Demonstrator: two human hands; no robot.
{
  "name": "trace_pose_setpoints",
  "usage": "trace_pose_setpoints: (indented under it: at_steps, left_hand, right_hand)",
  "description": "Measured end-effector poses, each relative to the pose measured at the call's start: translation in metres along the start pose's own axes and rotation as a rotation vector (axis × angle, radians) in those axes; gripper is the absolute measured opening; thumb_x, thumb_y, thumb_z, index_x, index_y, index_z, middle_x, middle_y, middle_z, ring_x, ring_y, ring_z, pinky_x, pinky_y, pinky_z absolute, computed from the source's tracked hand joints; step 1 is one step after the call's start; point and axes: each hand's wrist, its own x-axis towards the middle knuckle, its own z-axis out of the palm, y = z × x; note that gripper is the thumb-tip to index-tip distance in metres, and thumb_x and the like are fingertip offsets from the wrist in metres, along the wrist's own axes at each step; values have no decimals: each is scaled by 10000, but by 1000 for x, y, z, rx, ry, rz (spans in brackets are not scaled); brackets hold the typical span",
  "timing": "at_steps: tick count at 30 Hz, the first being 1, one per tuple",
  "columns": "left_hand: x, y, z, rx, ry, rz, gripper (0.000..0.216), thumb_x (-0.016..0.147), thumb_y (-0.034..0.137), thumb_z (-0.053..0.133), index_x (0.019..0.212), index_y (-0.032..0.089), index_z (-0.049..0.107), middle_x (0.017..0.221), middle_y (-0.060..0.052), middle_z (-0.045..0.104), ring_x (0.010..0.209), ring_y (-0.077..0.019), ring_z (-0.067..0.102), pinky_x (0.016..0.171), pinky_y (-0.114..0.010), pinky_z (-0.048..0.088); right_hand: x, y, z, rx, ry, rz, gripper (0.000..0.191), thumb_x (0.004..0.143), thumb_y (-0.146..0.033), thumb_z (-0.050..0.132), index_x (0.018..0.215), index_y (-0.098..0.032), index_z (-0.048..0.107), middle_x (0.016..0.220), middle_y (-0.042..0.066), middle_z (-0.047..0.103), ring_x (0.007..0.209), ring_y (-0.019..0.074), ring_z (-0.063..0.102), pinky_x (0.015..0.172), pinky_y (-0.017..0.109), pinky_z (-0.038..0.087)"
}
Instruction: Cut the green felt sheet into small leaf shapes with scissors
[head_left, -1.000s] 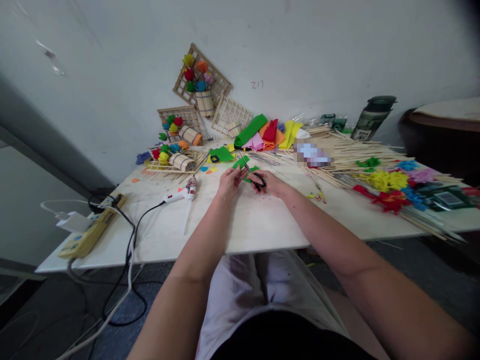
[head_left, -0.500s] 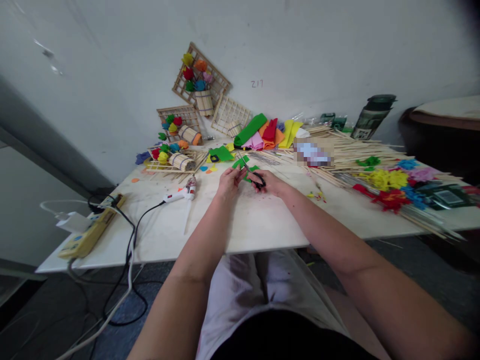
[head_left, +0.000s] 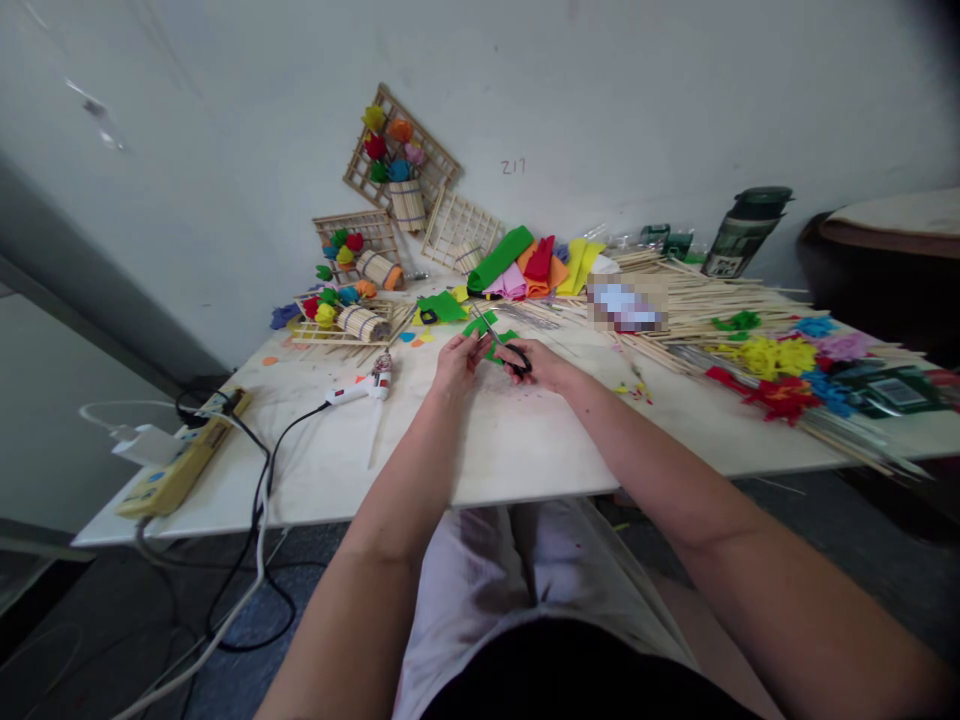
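cutting green felt at a crowded craft table

white wall behind a pale table point(head_left: 525, 450) strewn with craft supplies. near the table's middle, the right hand point(head_left: 541, 366) has its grip closed through the black handles of a pair of scissors point(head_left: 504, 346), blades pointing away toward the wall. the left hand point(head_left: 457, 362) pinches a small green felt piece point(head_left: 486, 326) just beside the blades, fingers closed on it. to the left lies a white hot glue gun point(head_left: 360, 388), its cord running to a yellow power strip point(head_left: 176, 465) at the table's edge. folded felt sheets point(head_left: 525, 265) sit by the wall. bamboo sticks point(head_left: 720, 300) and felt flowers point(head_left: 772, 375) cover the right side.
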Motion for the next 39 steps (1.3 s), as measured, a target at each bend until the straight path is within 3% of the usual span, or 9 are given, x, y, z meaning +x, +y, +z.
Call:
trace_pose_setpoints:
  at_steps: [5, 14, 20, 33, 39]
  left_hand:
    - [0, 0, -1, 11, -5, 7, 264, 790, 52, 654, 597, 150, 504, 640, -21, 656, 914, -190, 713, 925, -338, 519]
    - [0, 1, 0, 5, 8, 4, 263, 768, 70, 688, 612, 160, 495, 700, -39, 685, 1022, -220, 690, 976, -373, 500]
    - [0, 1, 0, -3, 8, 0, 243, 768, 64, 685, 618, 157, 518, 676, -33, 684, 962, -202, 706, 960, -355, 513]
    - [1, 2, -1, 3, 22, -2, 214, 755, 101, 706, 656, 161, 527, 721, -46, 698, 993, -218, 700, 962, -352, 504]
    - [2, 3, -3, 18, 37, -4, 221, 750, 96, 708, 655, 164, 521, 728, -41, 694, 984, -220, 703, 938, -350, 510]
  right_hand:
    - [1, 0, 0, 1, 5, 5, 163, 817, -253, 660, 744, -156, 552, 507, -46, 519, 360, 55, 450, 292, 159, 214]
    - [0, -4, 4, -15, 39, 22, 177, 823, -233, 651, 708, -161, 539, 483, -57, 502, 338, 53, 427, 289, 170, 196]
    - [1, -2, 5, -37, 52, 33, 156, 846, -199, 609, 712, -165, 536, 481, -61, 495, 327, 52, 414, 285, 170, 185]
    - [-3, -8, 8, -38, 76, 59, 147, 792, -195, 635, 690, -161, 535, 461, -53, 481, 329, 54, 383, 299, 174, 184]
    - [-6, -11, 10, -5, 80, 70, 196, 737, -233, 703, 669, -168, 531, 460, -57, 473, 358, 53, 381, 335, 165, 256]
